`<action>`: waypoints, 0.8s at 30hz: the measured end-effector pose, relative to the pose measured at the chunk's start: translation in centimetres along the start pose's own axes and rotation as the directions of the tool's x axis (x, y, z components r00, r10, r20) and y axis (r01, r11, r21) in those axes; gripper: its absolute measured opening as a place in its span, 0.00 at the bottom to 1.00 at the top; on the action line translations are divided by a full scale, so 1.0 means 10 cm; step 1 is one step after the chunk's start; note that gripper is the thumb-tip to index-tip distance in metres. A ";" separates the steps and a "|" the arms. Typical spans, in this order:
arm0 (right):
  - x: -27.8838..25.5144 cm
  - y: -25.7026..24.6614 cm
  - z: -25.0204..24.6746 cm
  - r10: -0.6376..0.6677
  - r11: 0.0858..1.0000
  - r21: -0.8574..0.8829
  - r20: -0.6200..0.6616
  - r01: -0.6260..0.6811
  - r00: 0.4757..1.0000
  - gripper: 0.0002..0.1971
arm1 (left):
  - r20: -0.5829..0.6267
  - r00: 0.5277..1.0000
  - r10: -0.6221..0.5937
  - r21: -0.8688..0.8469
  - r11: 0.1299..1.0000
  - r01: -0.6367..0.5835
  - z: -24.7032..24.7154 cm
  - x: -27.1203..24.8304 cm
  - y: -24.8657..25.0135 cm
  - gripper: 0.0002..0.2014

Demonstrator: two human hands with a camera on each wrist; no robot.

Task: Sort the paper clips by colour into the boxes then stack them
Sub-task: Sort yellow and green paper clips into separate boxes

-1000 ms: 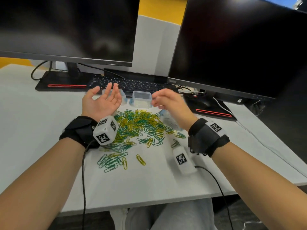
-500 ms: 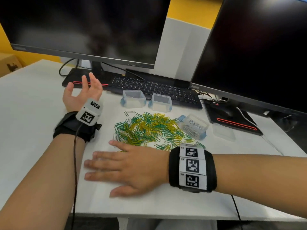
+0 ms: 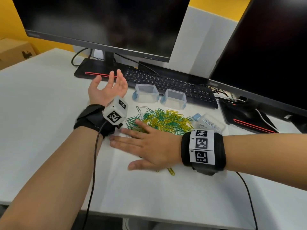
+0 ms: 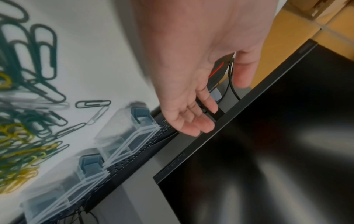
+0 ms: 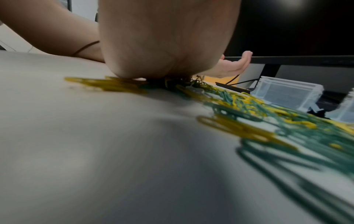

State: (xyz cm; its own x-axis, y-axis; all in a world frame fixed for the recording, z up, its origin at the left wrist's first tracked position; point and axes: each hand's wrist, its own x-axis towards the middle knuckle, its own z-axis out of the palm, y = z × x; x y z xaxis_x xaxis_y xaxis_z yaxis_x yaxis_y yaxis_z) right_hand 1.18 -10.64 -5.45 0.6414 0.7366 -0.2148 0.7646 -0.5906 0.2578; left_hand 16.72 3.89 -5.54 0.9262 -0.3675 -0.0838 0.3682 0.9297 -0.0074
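A heap of green and yellow paper clips (image 3: 163,121) lies mid-desk, seen also in the wrist views (image 4: 21,115) (image 5: 277,121). My right hand (image 3: 142,145) lies flat, palm down, fingers straight, on the heap's near-left part, pressing several clips under it. One yellow clip (image 3: 171,171) pokes out near its heel. My left hand (image 3: 108,87) is raised palm up, fingers relaxed, empty, left of two clear boxes with blue latches (image 3: 146,93) (image 3: 174,99). A third clear box (image 3: 209,123), holding silver clips, stands right of the heap.
A black keyboard (image 3: 166,80) runs behind the boxes, under two dark monitors (image 3: 103,22) (image 3: 269,52). Their stands, cables and a mouse (image 3: 240,110) crowd the back right. A cardboard box (image 3: 13,50) sits beyond the white desk's far left edge.
My right hand swung down from above the boxes, flat onto the near-left clips, then slid slightly toward the heap. My left hand drew left, staying palm up.
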 end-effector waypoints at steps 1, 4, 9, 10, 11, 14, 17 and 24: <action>-0.04 0.03 0.01 0.032 0.999 0.008 0.015 -0.032 0.999 0.37 | 0.008 1.000 0.006 -0.019 1.000 -0.005 0.00 0.01 0.02 0.25; -0.19 0.18 0.07 0.125 0.992 0.024 0.083 -0.128 0.989 0.38 | 0.025 1.000 -0.005 -0.016 1.000 0.005 -0.01 0.01 0.00 0.24; -0.43 0.35 0.07 0.159 0.987 -0.001 0.140 -0.160 0.977 0.37 | -0.036 0.993 -0.116 0.097 0.988 0.119 -0.01 -0.02 -0.19 0.21; -0.49 0.35 0.04 0.151 0.988 -0.019 0.108 -0.150 0.983 0.37 | -0.060 0.988 -0.144 0.128 0.980 0.151 -0.02 -0.02 -0.23 0.20; -0.55 0.33 0.01 0.109 0.993 -0.041 0.063 -0.107 0.992 0.37 | -0.085 0.982 -0.167 0.156 0.971 0.179 -0.03 -0.02 -0.27 0.20; -0.73 0.12 0.00 -0.190 0.977 -0.094 0.031 0.192 0.981 0.35 | -0.136 0.974 -0.182 0.194 0.959 0.206 -0.06 -0.02 -0.35 0.19; -0.78 0.04 0.06 -0.308 0.940 -0.146 0.028 0.308 0.951 0.32 | -0.159 0.976 -0.146 0.186 0.967 0.175 -0.07 -0.02 -0.38 0.17; -0.77 0.57 0.17 -0.030 0.996 -0.081 0.072 0.036 0.997 0.28 | -0.248 0.969 -0.006 0.281 0.957 0.077 -0.04 -0.04 -0.41 0.11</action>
State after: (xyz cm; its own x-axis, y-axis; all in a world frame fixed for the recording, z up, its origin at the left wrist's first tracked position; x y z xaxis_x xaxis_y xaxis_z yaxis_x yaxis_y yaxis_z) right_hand 0.71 -20.26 -3.93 0.6208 0.7285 -0.2897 0.7796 -0.5348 0.3258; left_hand 14.82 0.25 -5.83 0.8752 -0.3553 -0.3281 0.4466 0.8543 0.2660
